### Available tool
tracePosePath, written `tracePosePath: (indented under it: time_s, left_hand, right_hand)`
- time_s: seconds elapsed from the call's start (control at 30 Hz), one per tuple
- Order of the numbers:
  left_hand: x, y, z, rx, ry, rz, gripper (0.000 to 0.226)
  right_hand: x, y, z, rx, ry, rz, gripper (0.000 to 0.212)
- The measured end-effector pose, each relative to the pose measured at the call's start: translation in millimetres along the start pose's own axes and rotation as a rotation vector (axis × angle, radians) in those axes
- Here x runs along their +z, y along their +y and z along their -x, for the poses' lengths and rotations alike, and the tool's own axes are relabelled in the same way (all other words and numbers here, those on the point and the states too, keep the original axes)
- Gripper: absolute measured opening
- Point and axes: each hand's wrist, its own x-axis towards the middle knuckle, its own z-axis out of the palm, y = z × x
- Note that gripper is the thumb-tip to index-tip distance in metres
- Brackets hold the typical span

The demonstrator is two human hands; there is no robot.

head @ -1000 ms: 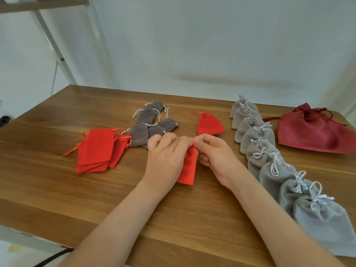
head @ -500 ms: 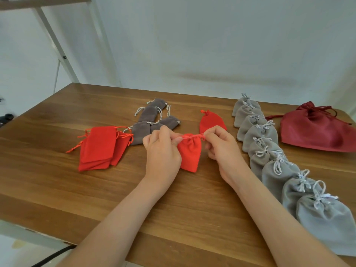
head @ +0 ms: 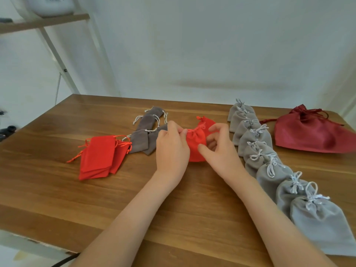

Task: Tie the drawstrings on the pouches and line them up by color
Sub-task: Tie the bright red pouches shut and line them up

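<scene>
A small red pouch (head: 196, 146) with a gathered neck stands on the wooden table (head: 57, 189) between my hands. My left hand (head: 171, 149) pinches the pouch's neck and drawstring at its left. My right hand (head: 219, 151) is at the pouch's right side, thumb resting on the fabric and fingers loosely spread. A tied red pouch (head: 208, 122) lies just behind. Flat untied red pouches (head: 98, 157) are stacked at the left, with dark grey untied pouches (head: 145, 132) beside them. Several tied light grey pouches (head: 269, 160) form a row on the right.
A large dark red drawstring bag (head: 312, 133) lies at the far right of the table. A shelf with a slanted white support (head: 57, 54) stands at the upper left, beyond the table's corner. The table's front edge runs below my forearms.
My hands have drawn closer together around the pouch. The right hand has let go of the drawstring and its fingers have spread. The view has tilted up.
</scene>
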Motion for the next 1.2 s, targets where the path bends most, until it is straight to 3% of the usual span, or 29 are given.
tracePosePath:
  time_s: [0.23, 0.33, 0.47, 0.77, 1.0, 1.2]
  left_hand:
    - [29, 21, -13, -0.126, -0.132, 0.215, 0.012]
    - [39, 18, -17, -0.176, -0.186, 0.24, 0.01]
    - [45, 13, -16, -0.182, -0.238, 0.226, 0.027]
    - [14, 4, -5, 0.051, -0.236, -0.237, 0.028]
    - [-43, -37, 7, -0.128, -0.137, -0.697, 0.037]
    - [-87, -68, 19, -0.314, -0.183, -0.844, 0.041]
  right_hand:
    - [-12, 19, -13, -0.089, 0.209, 0.215, 0.021]
    - [-9, 28, -17, -0.05, 0.189, 0.378, 0.018]
    - [-8, 30, -15, 0.035, 0.1, 0.599, 0.033]
    - [0, 13, -5, -0.121, 0.13, 0.556, 0.038]
    - [37, -20, 13, -0.257, -0.057, 0.501, 0.047]
    - [79, -38, 23, -0.269, -0.204, 0.423, 0.049]
